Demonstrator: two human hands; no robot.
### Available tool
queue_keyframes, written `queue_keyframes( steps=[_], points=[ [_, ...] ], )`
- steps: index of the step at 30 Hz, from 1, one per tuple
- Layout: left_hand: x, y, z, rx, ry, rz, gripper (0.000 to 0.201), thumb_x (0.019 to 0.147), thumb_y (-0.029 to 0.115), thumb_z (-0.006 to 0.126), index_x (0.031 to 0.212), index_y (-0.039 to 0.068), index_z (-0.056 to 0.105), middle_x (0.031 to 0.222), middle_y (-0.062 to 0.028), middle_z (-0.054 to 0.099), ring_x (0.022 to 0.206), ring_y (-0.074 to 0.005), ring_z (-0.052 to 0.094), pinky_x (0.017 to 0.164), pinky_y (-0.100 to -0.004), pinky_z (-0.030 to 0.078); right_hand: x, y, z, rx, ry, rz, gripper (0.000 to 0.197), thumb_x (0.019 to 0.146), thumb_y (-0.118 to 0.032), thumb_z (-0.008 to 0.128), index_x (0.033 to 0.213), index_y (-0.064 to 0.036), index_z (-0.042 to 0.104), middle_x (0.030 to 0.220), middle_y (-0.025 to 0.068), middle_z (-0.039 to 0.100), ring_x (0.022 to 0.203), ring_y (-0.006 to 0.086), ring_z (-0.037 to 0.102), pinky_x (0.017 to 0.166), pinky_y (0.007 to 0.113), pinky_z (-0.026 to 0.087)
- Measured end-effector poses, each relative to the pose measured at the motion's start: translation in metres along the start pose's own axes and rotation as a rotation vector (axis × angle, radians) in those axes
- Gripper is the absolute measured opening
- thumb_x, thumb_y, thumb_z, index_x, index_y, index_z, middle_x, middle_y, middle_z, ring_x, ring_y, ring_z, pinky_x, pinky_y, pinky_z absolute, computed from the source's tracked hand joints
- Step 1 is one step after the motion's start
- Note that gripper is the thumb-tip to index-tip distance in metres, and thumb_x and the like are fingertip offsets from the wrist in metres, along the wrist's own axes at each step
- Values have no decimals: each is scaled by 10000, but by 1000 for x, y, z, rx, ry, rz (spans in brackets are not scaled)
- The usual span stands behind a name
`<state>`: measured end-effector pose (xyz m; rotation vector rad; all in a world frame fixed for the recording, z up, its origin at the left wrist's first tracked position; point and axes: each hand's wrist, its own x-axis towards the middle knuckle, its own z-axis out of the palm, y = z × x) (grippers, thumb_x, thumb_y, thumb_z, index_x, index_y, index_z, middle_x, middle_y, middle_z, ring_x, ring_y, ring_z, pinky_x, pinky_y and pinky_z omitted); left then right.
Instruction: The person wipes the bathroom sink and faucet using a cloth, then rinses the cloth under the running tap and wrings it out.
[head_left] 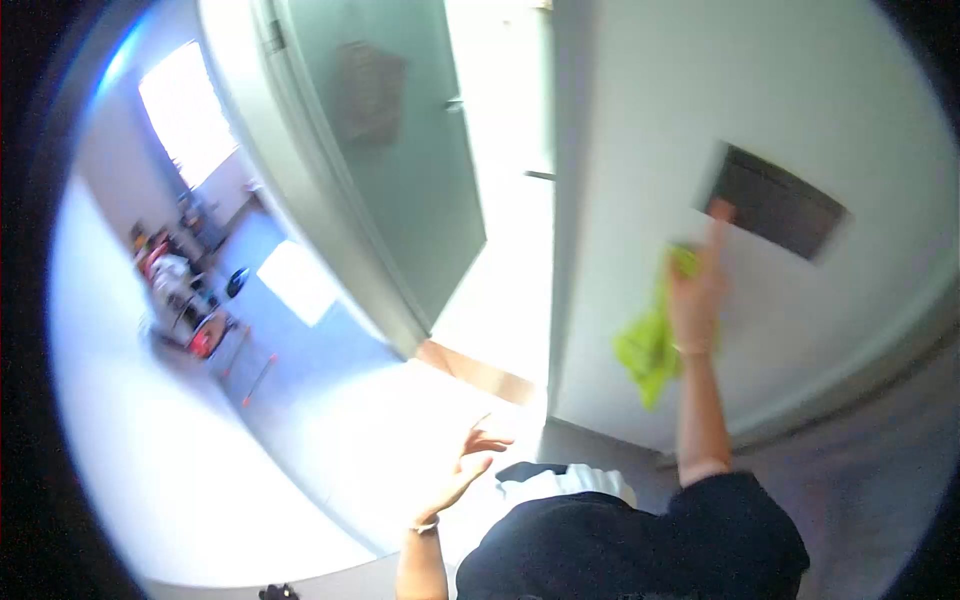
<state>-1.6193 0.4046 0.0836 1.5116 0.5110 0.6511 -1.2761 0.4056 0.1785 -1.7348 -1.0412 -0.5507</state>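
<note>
My right hand (698, 290) is raised against a white wall (800, 90) and grips a bright yellow-green cloth (650, 340), which hangs down to the left of my wrist. My fingertips reach the lower left corner of a dark rectangular panel (780, 205) set in the wall. My left hand (470, 465) hovers low in front of me, fingers spread and holding nothing, over a bright patch of floor. The picture is blurred by motion.
A frosted glass door (400, 150) stands open to the left of the wall, next to a bright doorway (505, 250). A wooden threshold strip (475, 370) lies at the doorway's foot. Far left, a bright window (185, 110) and cluttered furniture (185, 290).
</note>
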Motion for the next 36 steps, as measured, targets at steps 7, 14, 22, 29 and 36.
queue_keyframes(
  steps=[7,14,22,29,36],
  points=[
    [25,-20,-81,68,8,-192,517,872,255,502,1312,62,310,1091,-116,550,1022,-201,518,914,-330,387,-74,-52,-32,400,-42,145,516,732,-19,518,1237,11,412,1255,129,438,1106,230,447,920,328,347],
    [130,-5,-114,282,-200,70,671,801,330,597,1335,85,274,1316,-117,354,1220,-265,337,1009,-362,269,-75,-95,110,793,-1024,259,295,660,57,537,953,41,566,904,84,581,827,134,555,737,232,431],
    [246,-31,-216,538,88,155,211,608,19,616,795,20,519,764,-107,507,721,-270,529,639,-332,430,-30,-110,247,459,-1053,-9,408,697,-26,567,1099,-71,514,877,134,515,719,285,555,642,323,458],
    [365,-42,-289,710,212,226,162,606,-25,555,718,33,453,625,-106,452,580,-321,488,519,-386,388,9,-99,378,52,-861,-85,218,729,-122,588,938,-82,538,810,88,459,695,256,550,561,337,451],
    [498,-35,-291,434,-496,69,676,576,244,789,1115,66,420,994,-94,437,716,-219,535,578,-324,436,54,-59,414,-20,-449,206,342,632,-51,579,971,-97,596,1008,117,507,886,288,498,789,377,403]
  ],
)
